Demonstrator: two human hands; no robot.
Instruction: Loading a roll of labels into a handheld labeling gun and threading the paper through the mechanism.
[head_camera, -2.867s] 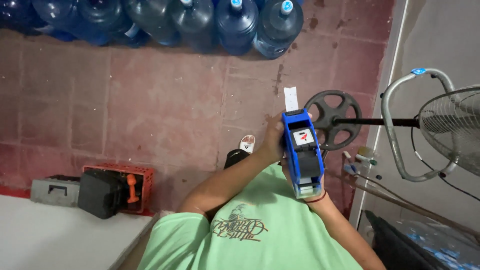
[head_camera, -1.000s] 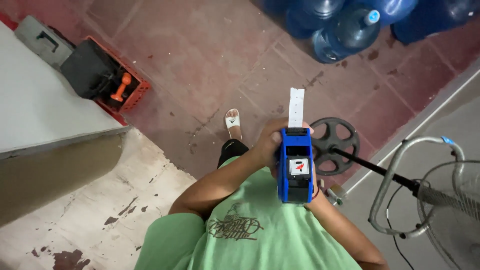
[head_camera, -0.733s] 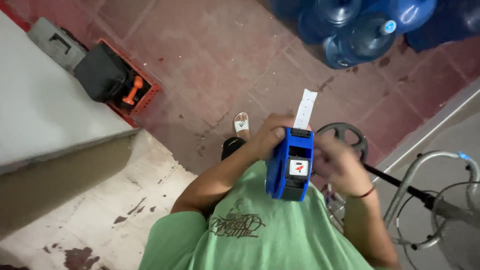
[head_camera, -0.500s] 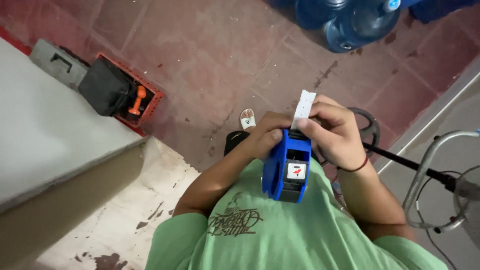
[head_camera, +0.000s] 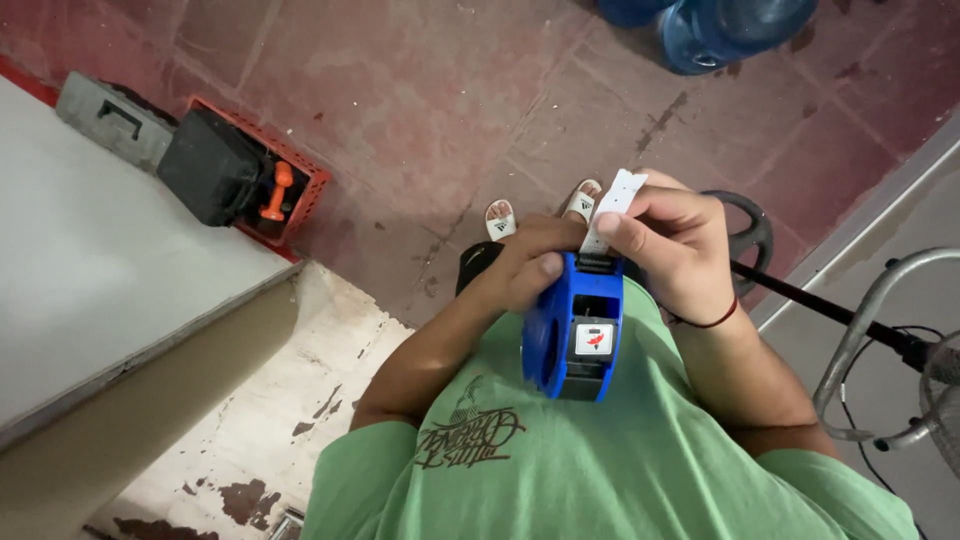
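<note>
I hold a blue label gun (head_camera: 572, 330) upright in front of my green shirt. My left hand (head_camera: 528, 262) wraps around its left side near the top. My right hand (head_camera: 672, 248) pinches the white paper strip (head_camera: 612, 205) that sticks out of the gun's top slot, thumb and fingers closed on it. Below the hands my two feet in white sandals (head_camera: 500, 218) stand on the red floor.
A white table (head_camera: 90, 270) fills the left. A red crate (head_camera: 268, 190) with a black case and an orange tool sits beside a grey toolbox (head_camera: 112, 118). Blue water jugs (head_camera: 728, 28) lie top right. A floor fan with round black base (head_camera: 752, 235) stands right.
My right hand came off the gun's underside and rose to grip the paper strip at the top. The view swung left, away from the fan and jugs, toward the table.
</note>
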